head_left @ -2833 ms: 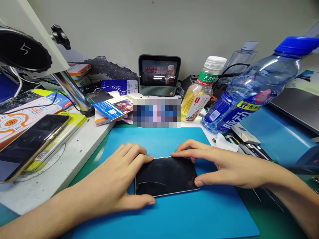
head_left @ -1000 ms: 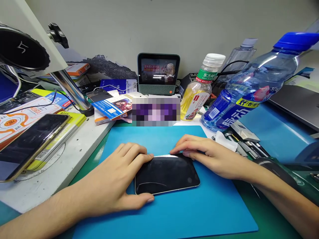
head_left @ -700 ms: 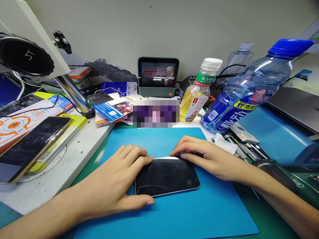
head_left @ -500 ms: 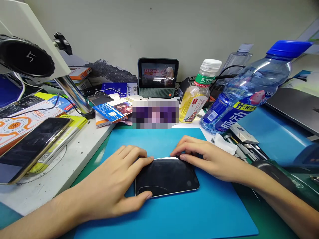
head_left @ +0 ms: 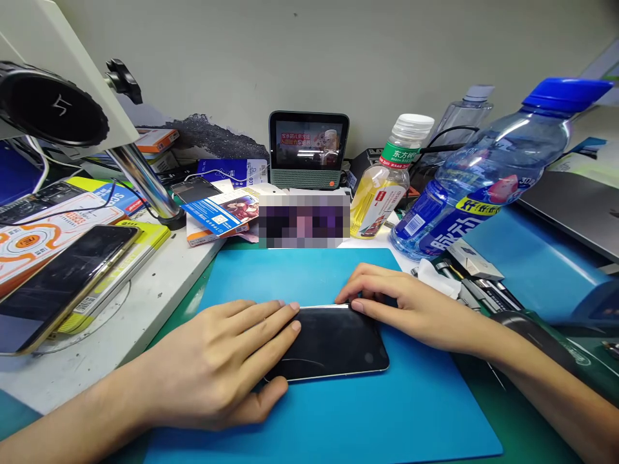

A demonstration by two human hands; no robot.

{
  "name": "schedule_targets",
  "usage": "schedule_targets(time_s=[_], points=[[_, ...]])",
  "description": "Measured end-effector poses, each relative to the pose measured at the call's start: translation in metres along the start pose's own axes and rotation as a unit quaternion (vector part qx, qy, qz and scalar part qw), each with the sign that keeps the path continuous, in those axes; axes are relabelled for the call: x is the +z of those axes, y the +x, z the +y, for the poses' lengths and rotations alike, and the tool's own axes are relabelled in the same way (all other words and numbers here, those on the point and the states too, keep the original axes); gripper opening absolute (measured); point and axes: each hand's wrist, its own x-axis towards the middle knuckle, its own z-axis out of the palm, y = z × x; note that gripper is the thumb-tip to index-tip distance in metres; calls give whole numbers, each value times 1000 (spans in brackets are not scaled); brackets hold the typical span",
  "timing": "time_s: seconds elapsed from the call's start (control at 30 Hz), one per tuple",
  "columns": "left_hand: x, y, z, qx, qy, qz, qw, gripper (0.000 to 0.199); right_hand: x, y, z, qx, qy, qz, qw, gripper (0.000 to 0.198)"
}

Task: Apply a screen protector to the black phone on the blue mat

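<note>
A smartphone [head_left: 333, 341] with a black screen and a pale metal rim lies face up on a blue mat [head_left: 387, 419]. My left hand [head_left: 227, 361] spans its left end, holding it between fingertips at the screen and far edge and a thumb at the near edge. The fingers are long and close together, covering that end. At the far right corner, my right hand [head_left: 391, 299] is closed in a pinch, its thumb on the phone's top edge and its forefinger just beyond. A bright strip shows along the far edge between the hands.
To the left, a second phone [head_left: 72, 283] rests on boxes upon a white stand base [head_left: 159, 309] with a metal post. A smart display [head_left: 309, 148] stands at the back. Drink bottles [head_left: 382, 180] and slim tools [head_left: 488, 293] are to the right.
My left hand has flattened, its fingers now reaching further over the screen and its thumb drawn to the near edge. The bright strip at the far edge looks thinner. My right hand stays at its corner.
</note>
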Motion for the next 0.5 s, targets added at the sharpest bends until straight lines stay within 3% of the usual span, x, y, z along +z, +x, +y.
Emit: schedule_targets(time_s=[0.13, 0.3, 0.5], points=[[-3, 0, -1, 24, 13, -28, 999, 45, 0, 1, 1, 1, 2, -1, 1000, 33], [-13, 4, 2, -1, 20, -76, 997, 46, 1, 1, 2, 2, 2, -3, 1000, 34], [-14, 1, 0, 0, 16, -64, 998, 47, -4, -2, -3, 9, -4, -22, 1000, 36]])
